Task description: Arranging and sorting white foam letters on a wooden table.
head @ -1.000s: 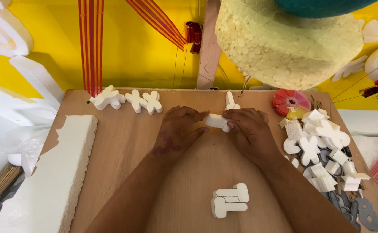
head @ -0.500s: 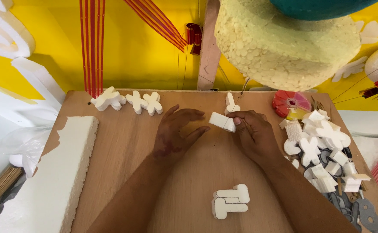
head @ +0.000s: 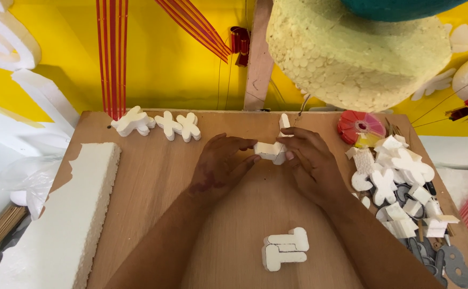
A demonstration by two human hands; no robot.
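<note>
You pinch the white foam piece (head: 270,150) between both hands, left hand (head: 220,166) and right hand (head: 309,163) gripping opposite ends, steadying it above the wooden table (head: 159,176).

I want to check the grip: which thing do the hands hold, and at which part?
A small white foam piece, held above the table: left hand fingertips at its left end, right hand fingers at its right end.
</note>
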